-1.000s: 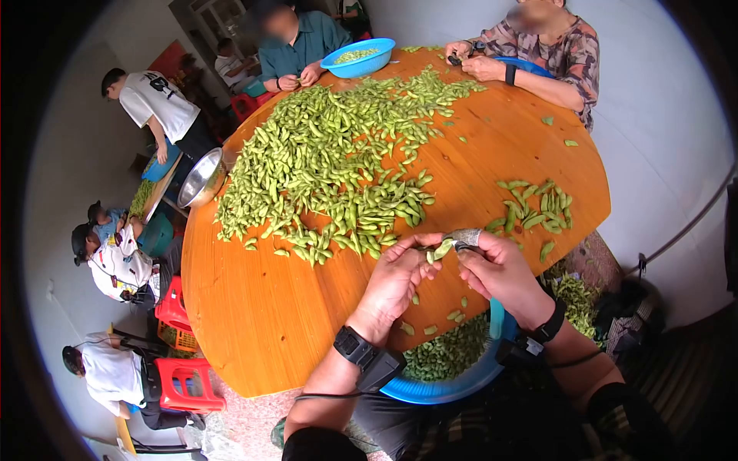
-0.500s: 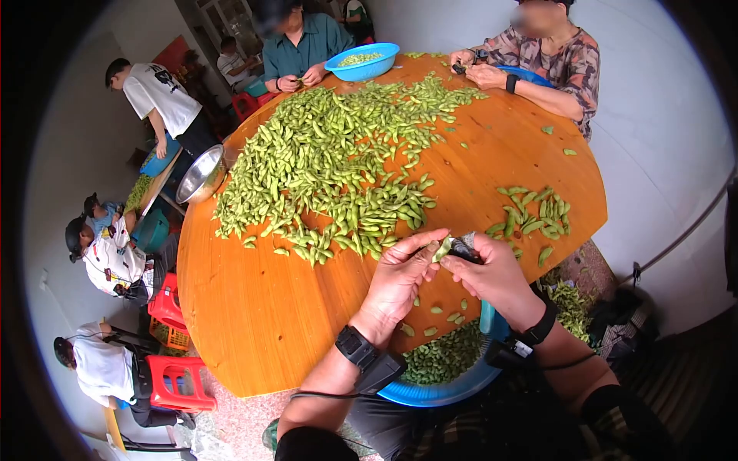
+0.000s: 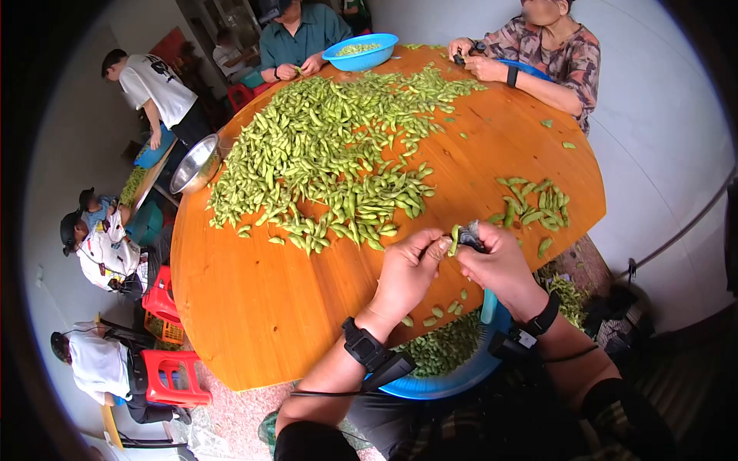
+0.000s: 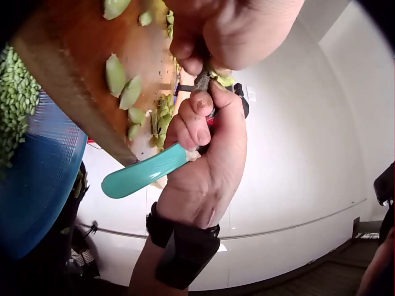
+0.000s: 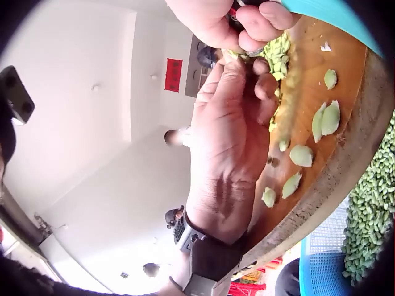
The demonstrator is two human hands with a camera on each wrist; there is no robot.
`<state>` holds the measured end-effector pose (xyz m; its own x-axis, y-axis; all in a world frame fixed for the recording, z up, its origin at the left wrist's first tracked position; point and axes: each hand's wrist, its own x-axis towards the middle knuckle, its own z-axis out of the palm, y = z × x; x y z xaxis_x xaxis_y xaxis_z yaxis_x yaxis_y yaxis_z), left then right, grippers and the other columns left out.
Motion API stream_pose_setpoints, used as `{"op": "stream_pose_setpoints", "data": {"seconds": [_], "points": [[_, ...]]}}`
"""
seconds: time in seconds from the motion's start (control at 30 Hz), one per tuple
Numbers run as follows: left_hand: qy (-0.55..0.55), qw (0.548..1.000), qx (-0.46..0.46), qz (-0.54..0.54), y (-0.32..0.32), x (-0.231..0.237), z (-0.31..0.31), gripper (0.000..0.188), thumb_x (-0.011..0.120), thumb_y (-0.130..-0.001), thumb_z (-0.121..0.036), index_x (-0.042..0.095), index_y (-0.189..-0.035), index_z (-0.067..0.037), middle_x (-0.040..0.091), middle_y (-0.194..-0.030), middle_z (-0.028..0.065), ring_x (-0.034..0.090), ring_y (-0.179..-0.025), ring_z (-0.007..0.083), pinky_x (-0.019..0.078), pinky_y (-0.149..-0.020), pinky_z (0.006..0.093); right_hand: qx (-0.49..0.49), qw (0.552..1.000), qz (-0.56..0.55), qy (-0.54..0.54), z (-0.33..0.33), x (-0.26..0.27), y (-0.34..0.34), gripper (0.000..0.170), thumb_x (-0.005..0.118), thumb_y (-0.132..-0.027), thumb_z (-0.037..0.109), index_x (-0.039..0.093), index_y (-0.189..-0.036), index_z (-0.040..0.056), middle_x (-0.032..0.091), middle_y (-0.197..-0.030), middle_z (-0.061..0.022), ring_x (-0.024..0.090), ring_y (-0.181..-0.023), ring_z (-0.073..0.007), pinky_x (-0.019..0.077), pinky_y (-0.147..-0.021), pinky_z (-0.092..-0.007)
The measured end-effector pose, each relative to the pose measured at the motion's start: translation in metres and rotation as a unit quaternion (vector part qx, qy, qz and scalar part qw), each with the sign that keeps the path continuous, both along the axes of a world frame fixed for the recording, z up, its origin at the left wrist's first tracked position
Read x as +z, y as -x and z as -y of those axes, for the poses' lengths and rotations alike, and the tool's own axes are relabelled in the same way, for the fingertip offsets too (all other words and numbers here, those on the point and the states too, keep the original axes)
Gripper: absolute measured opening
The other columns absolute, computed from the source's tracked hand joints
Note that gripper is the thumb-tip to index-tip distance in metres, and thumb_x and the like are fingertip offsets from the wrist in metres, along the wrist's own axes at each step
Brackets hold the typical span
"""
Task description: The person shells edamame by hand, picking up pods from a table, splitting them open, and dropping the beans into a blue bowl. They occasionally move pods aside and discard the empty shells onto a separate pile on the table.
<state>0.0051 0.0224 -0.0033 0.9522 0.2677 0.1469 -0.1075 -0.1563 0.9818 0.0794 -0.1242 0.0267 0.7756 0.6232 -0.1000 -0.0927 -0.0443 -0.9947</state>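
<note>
Head view: nearest the body, a blue basin [image 3: 478, 372] holds small beans [image 3: 434, 353] below the table edge. Beyond it, the left hand [image 3: 411, 265] pinches one green pod [image 3: 454, 240] between thumb and fingertips, above the table [image 3: 254, 323]. Right hand [image 3: 501, 265]: fingers curled round a teal handle [image 4: 145, 176]; whether it touches the pod, cannot tell. Dark grey item [image 3: 471, 237] at its fingertips, unidentified. Farther off, the pod heap [image 3: 330, 154].

Risk (judgement): a loosened left pinch could drop the pod, possibly into the basin; if the grey item is sharp, a slip might nick the left thumb.

View comparison: left wrist shows the handle's long curve, head only a short stretch. Head shows the pod clearly; right wrist mostly hides it behind fingers.
</note>
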Motion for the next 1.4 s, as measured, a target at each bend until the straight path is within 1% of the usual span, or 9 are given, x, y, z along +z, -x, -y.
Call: {"op": "stream_pose_setpoints", "data": {"seconds": [0.1,0.3,0.43,0.53,0.7,0.87,1.1,1.23,1.4], "points": [[-0.018,0.999,-0.045,-0.003,0.004,0.005,0.003,0.023,0.049,-0.102,-0.018,0.061,-0.109,0.000,0.059,-0.078,-0.0013,0.051,-0.061,0.0040,0.0410,-0.054,0.0187,0.017,1.000,0.018,-0.008,0.005,0.001,0.001,0.005,0.058,-0.085,0.005,0.056,-0.081,0.0034,0.055,-0.067,0.0024,0.050,-0.057,-0.0031,0.0374,-0.050,-0.0192],[0.177,0.978,-0.094,-0.067,0.002,0.005,-0.007,0.023,0.042,-0.099,-0.005,0.062,-0.111,-0.002,0.058,-0.084,-0.0019,0.050,-0.063,0.0047,0.0405,-0.055,0.0180,0.062,0.995,-0.072,0.022,0.017,0.014,-0.013,0.004,0.059,-0.086,0.007,0.058,-0.085,0.0039,0.056,-0.067,0.0019,0.047,-0.052,-0.0033,0.0346,-0.044,-0.0208],[-0.044,0.994,-0.023,-0.099,0.018,0.005,-0.019,0.023,0.045,-0.095,-0.002,0.063,-0.109,-0.001,0.062,-0.089,0.0044,0.056,-0.075,0.0112,0.0446,-0.065,0.0222,-0.063,0.990,0.030,0.119,0.032,-0.003,-0.056,0.015,0.060,-0.094,0.022,0.060,-0.094,0.0070,0.051,-0.060,0.0039,0.037,-0.041,-0.0019,0.0284,-0.038,-0.0200],[-0.272,0.959,0.075,-0.021,0.041,0.017,-0.014,0.019,0.051,-0.093,-0.008,0.062,-0.105,0.001,0.060,-0.094,0.0202,0.057,-0.083,0.0385,0.0480,-0.074,0.0398,-0.058,0.998,0.016,0.031,0.067,-0.017,-0.089,0.017,0.059,-0.094,0.023,0.061,-0.094,0.0059,0.053,-0.062,0.0027,0.042,-0.045,-0.0028,0.0307,-0.040,-0.0207],[-0.472,0.870,0.140,-0.017,0.069,0.006,0.023,0.031,0.061,-0.090,-0.021,0.058,-0.110,0.002,0.052,-0.103,0.0199,0.049,-0.097,0.0387,0.0407,-0.088,0.0451,-0.068,0.995,0.040,0.055,0.075,-0.026,-0.084,0.016,0.054,-0.098,0.020,0.059,-0.092,0.0062,0.050,-0.063,0.0024,0.040,-0.042,-0.0031,0.0294,-0.039,-0.0202],[-0.485,0.861,0.156,-0.010,0.060,0.003,0.060,0.036,0.069,-0.083,-0.022,0.059,-0.110,0.000,0.054,-0.108,0.0172,0.050,-0.099,0.0362,0.0418,-0.088,0.0445,-0.055,0.992,0.101,0.051,0.075,-0.029,-0.080,0.019,0.057,-0.095,0.019,0.057,-0.090,0.0003,0.050,-0.064,-0.0001,0.046,-0.059,-0.0080,0.0387,-0.054,-0.0278],[-0.429,0.885,0.175,0.053,0.058,-0.022,0.102,0.019,0.069,-0.076,-0.002,0.065,-0.094,-0.007,0.057,-0.092,0.0109,0.053,-0.086,0.0310,0.0434,-0.077,0.0398,-0.049,0.988,0.137,0.052,0.076,-0.027,-0.076,0.014,0.056,-0.094,0.014,0.057,-0.091,-0.0002,0.050,-0.067,-0.0002,0.046,-0.059,-0.0078,0.0396,-0.055,-0.0264],[-0.406,0.908,0.093,0.047,0.081,-0.011,0.111,0.018,0.068,-0.074,0.001,0.066,-0.089,-0.008,0.062,-0.103,0.0099,0.055,-0.090,0.0290,0.0415,-0.079,0.0376,-0.046,0.991,0.123,0.028,0.078,-0.027,-0.077,0.012,0.056,-0.094,0.011,0.057,-0.091,-0.0006,0.050,-0.067,0.0003,0.046,-0.059,-0.0075,0.0394,-0.055,-0.0265],[-0.523,0.813,0.255,-0.013,0.085,0.016,0.063,0.020,0.063,-0.080,-0.003,0.067,-0.099,-0.006,0.062,-0.108,0.0122,0.054,-0.098,0.0339,0.0420,-0.086,0.0413,-0.039,0.991,0.124,0.016,0.079,-0.035,-0.080,0.012,0.055,-0.094,0.011,0.057,-0.091,-0.0010,0.050,-0.067,-0.0002,0.046,-0.059,-0.0078,0.0393,-0.054,-0.0271]]}}
